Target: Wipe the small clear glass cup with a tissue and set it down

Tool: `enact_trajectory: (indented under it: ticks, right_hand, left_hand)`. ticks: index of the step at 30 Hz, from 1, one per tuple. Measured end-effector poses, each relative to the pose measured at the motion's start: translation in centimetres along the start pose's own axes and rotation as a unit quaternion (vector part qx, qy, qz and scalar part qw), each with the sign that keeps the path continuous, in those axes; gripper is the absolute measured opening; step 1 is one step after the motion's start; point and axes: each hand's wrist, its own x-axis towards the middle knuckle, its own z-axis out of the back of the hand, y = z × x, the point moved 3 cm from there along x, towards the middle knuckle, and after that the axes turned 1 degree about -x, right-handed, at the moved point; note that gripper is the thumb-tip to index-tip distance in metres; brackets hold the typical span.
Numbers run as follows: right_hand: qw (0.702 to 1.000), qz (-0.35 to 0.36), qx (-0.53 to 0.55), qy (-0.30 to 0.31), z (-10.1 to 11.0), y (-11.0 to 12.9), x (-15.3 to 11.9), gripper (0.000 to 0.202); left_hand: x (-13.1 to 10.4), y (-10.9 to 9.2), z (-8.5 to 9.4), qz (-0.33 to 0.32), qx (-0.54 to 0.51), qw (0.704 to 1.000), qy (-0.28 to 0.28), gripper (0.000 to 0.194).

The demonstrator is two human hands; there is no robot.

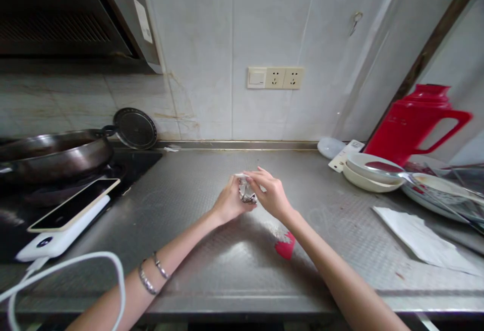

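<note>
Over the middle of the steel counter, my left hand [229,201] is closed around a small silvery object [247,192] that looks like crumpled foil. Its lower edge looks darker, and fingers cover much of it. My right hand [273,194] reaches in from the other side, its thumb and fingers bent against the top of the same silvery object. The right fingertips are partly hidden. Below the hands, close to my right forearm, lies a flat red piece [284,246] with a jagged edge.
Left, a large pan [56,157] sits on the black cooktop, near a phone [75,205] on a white power bank [62,235]; its cable [117,270] loops by my left forearm. Right are stacked bowls [372,182], a red thermos jug [410,124] and a white paper sheet [423,240].
</note>
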Motion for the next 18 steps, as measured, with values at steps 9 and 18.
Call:
enact_trajectory:
  ticks: [9,18]
  right_hand:
    - [0.998,0.032,0.046,0.039,0.0,1.5,-0.2,0.022]
    - [0.982,-0.14,-0.02,-0.122,1.1,-0.5,-0.2,0.029]
  left_hand:
    - [0.6,0.9,0.2,0.038,-0.001,0.999,-0.039,0.067]
    - [0.3,-0.7,0.6,0.096,-0.119,0.987,-0.044,0.076]
